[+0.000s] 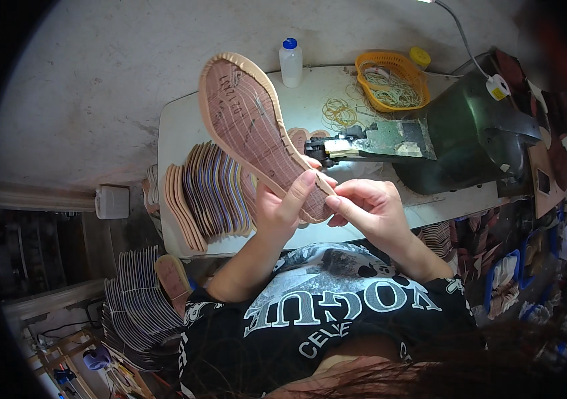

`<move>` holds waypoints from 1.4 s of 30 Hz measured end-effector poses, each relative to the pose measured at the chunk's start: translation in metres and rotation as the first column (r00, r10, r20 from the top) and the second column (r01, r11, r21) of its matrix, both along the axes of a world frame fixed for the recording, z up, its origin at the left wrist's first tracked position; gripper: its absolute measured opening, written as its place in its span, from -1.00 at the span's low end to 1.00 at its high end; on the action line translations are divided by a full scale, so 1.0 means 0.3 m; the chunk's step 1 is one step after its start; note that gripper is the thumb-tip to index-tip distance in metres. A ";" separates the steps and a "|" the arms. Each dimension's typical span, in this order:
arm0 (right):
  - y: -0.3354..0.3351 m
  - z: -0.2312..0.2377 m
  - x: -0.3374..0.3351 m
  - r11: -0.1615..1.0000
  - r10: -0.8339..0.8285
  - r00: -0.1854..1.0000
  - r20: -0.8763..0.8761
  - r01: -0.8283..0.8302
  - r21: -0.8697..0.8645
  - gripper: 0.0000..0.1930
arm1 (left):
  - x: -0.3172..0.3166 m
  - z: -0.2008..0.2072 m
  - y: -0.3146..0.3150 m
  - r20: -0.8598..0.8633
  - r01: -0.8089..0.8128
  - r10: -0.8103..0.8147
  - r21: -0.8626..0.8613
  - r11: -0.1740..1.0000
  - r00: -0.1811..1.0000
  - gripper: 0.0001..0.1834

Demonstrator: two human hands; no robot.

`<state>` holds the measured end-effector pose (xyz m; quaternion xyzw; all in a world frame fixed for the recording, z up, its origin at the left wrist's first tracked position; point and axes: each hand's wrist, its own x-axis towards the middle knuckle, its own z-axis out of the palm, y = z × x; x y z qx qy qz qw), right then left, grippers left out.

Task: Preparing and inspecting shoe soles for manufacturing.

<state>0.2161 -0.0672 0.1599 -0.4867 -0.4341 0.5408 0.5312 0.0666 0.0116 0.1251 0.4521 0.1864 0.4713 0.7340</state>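
The left hand (282, 207) gripped the insole (243, 120), the right hand (383, 213) pinched, it seemed, its near-end edge; the long axis pointed forward-left

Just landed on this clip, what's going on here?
A person is holding up a pink, beige-edged insole over a white table. The left hand grips it near its narrow end, thumb across the face, while the right hand's fingers pinch the edge there. A row of insoles stands to the left, with a dark green sewing machine and an orange-yellow basket beyond the hands.
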 end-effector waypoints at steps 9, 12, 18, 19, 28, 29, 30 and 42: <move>0.044 0.050 0.036 0.926 -0.059 0.434 0.899 -0.312 0.212 -0.93 | 0.000 0.000 -0.046 -0.274 -0.179 0.240 0.230 0.957 0.931 -0.75; 0.061 0.029 0.003 0.940 -0.100 0.370 0.924 -0.269 0.209 -0.87 | 0.008 0.012 -0.031 -0.325 -0.212 0.379 0.446 0.869 0.866 -0.75; 0.086 0.007 0.085 0.988 -0.139 0.764 0.630 0.063 0.142 -0.92 | -0.051 -0.003 -0.026 -0.388 -0.224 0.330 0.295 0.929 0.860 -0.75; 0.082 -0.018 0.103 0.990 -0.096 0.779 0.620 0.009 0.141 -0.92 | -0.058 -0.003 -0.023 -0.375 -0.231 0.318 0.258 0.938 0.871 -0.75; 0.107 0.050 0.050 0.854 0.063 0.426 0.902 -0.491 0.172 -0.93 | -0.031 0.018 -0.033 -0.404 -0.223 0.368 0.363 0.905 0.837 -0.78; 0.107 0.049 0.044 0.856 0.062 0.425 0.903 -0.488 0.171 -0.93 | -0.024 0.031 -0.030 -0.420 -0.205 0.425 0.474 0.856 0.802 -0.78; 0.106 0.048 0.031 0.873 0.044 0.293 0.955 -0.476 0.106 -0.92 | -0.018 0.036 -0.025 -0.427 -0.178 0.481 0.578 0.796 0.765 -0.78; 0.131 0.013 0.094 0.942 0.324 0.877 0.354 -0.264 -0.207 -0.78 | -0.035 -0.010 -0.008 -0.404 -0.231 0.394 0.396 0.889 0.826 -0.79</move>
